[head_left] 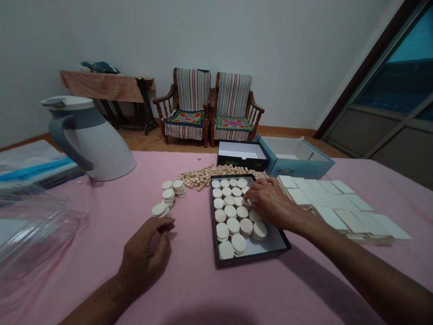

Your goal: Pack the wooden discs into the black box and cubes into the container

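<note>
A shallow black tray on the pink tablecloth holds several stacks of pale wooden discs. My right hand reaches into the tray from the right, fingers curled and pinching at discs near its middle. My left hand rests on the cloth left of the tray, fingers loosely curled, its fingertips touching the nearest of several loose disc stacks. A heap of small wooden pegs lies behind the tray.
White square tiles spread in rows at the right. A black box and a blue box stand behind. A white jug stands at back left, clear plastic at left. Two striped chairs stand beyond.
</note>
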`<control>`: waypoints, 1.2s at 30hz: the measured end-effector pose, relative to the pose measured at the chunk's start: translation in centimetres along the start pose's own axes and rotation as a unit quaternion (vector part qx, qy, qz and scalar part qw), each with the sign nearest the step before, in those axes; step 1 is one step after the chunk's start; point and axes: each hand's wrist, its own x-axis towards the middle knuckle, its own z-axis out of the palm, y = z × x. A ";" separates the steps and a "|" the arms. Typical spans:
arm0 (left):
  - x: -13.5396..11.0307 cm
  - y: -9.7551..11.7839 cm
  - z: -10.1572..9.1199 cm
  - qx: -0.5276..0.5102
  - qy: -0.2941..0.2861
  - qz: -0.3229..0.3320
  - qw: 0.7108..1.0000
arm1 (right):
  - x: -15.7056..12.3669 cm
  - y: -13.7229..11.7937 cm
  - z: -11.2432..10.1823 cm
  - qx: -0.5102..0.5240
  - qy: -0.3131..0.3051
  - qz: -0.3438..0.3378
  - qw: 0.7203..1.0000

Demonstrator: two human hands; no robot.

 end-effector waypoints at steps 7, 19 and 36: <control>0.2 0.1 0.0 -0.008 0.005 0.010 1.000 | 0.2 0.6 -1.2 0.040 0.075 0.086 0.993; 1.0 0.2 -1.1 0.008 0.063 -0.005 0.998 | -6.5 -9.2 1.7 0.134 0.227 -0.073 0.962; 3.5 -4.0 -2.9 0.045 -0.176 -0.268 0.946 | -7.2 -0.1 3.4 0.110 0.402 0.098 0.904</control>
